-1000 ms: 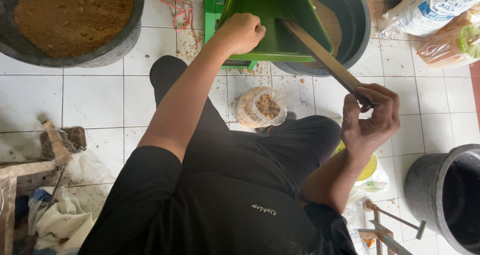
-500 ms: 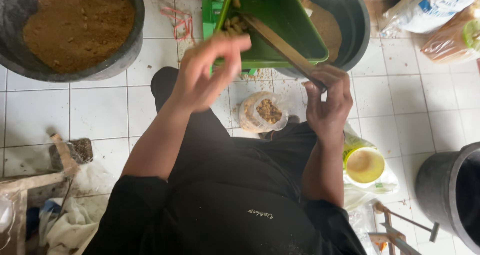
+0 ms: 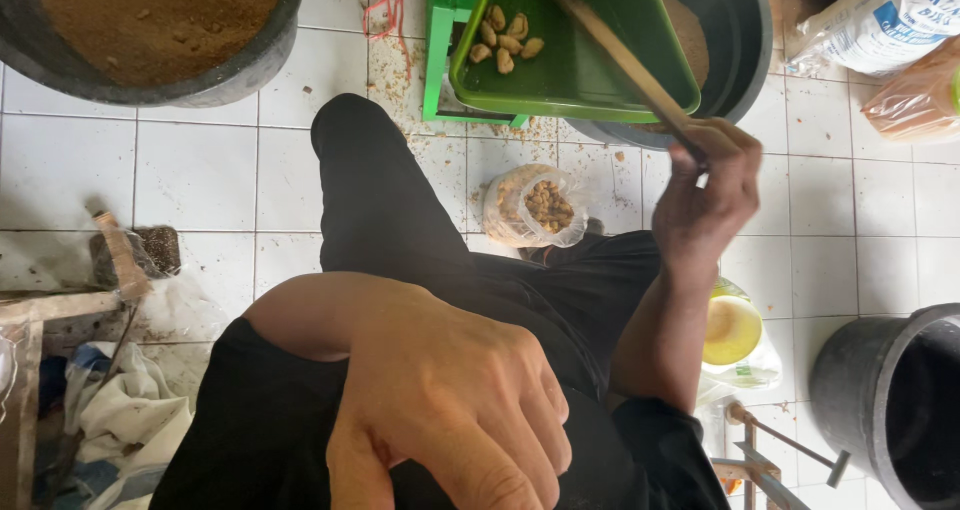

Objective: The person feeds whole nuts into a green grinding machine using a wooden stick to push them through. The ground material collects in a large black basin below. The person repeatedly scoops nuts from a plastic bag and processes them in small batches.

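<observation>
My right hand [image 3: 705, 185] grips the near end of a long wooden stick [image 3: 625, 65] that slants up into a green tray [image 3: 590, 85]. Several peanut-like pods [image 3: 505, 38] lie in the tray's far left corner. The tray rests over a dark tub [image 3: 735, 40] of brown material and a green stool [image 3: 440, 40]. My left hand [image 3: 450, 400] is close to the camera, low in the view over my black-clad lap, fingers loosely curled and holding nothing. A small clear bag of nuts [image 3: 532, 208] sits on the tiled floor between my knees.
A large dark basin of brown powder [image 3: 150, 30] stands at top left. A black bucket [image 3: 890, 400] is at lower right, a yellow cup in plastic [image 3: 732, 332] beside my right arm. Sacks [image 3: 880, 20] lie top right; rags and wood scraps [image 3: 90, 370] at left.
My left hand has left the green tray and dropped back toward my lap, close to the camera. Pods now lie in the tray. My right hand still holds the stick.
</observation>
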